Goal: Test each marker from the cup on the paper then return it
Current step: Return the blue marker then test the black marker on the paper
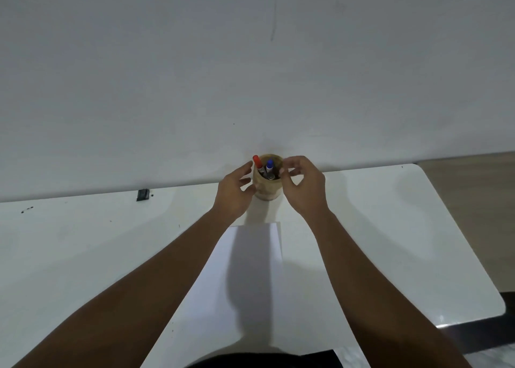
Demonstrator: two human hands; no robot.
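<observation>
Both of my hands are up at the cup (267,189): my left hand (233,193) sits against its left side with the fingers spread and loose, gripping nothing, and my right hand (303,185) hovers at the right of the rim, fingers curled with the tips close to the markers but not closed on any that I can make out. Inside the cup, a red-capped marker (257,162) leans toward the left rim, a blue-capped marker (269,166) stands beside it, and at least one darker one sits lower, too small to tell apart. That tan cup stands at the far edge of the white table (390,228), close to the wall (250,61). Nearer to me, between my forearms, lies the blank white paper (250,284). Off to the left, a small dark object (143,194) rests at the table's back edge.
</observation>
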